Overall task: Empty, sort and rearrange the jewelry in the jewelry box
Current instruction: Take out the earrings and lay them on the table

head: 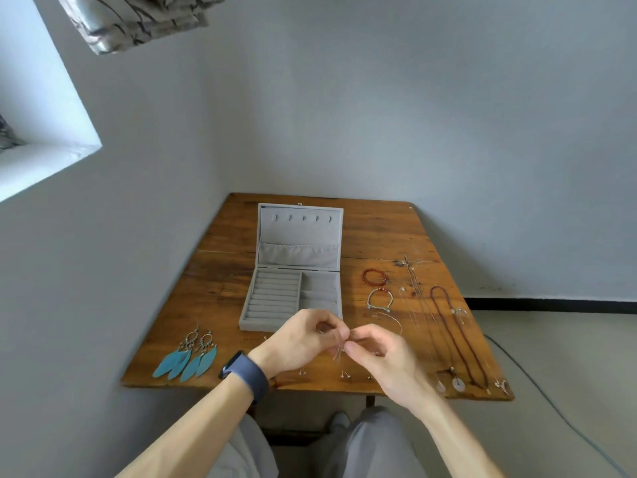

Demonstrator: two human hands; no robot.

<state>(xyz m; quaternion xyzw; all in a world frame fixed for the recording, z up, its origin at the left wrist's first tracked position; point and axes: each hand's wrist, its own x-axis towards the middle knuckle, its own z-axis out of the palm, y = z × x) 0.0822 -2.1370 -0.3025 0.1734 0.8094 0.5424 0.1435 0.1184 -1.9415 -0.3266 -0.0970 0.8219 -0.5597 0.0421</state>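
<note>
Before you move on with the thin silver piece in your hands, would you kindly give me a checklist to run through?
1. Grey velvet jewelry box with its lid open and upright: ok.
2. Ring rolls and visible compartments empty: ok; the front right corner is hidden behind the hands.
3. Left hand and right hand both pinch the thin silver piece: ok.
4. Piece untangled: cannot tell, too thin and blurred.
5. Small silver studs well clear of the wooden table's near edge: not ok, they lie close to it.
6. Blue feather earrings paired left of the box: ok.
</note>
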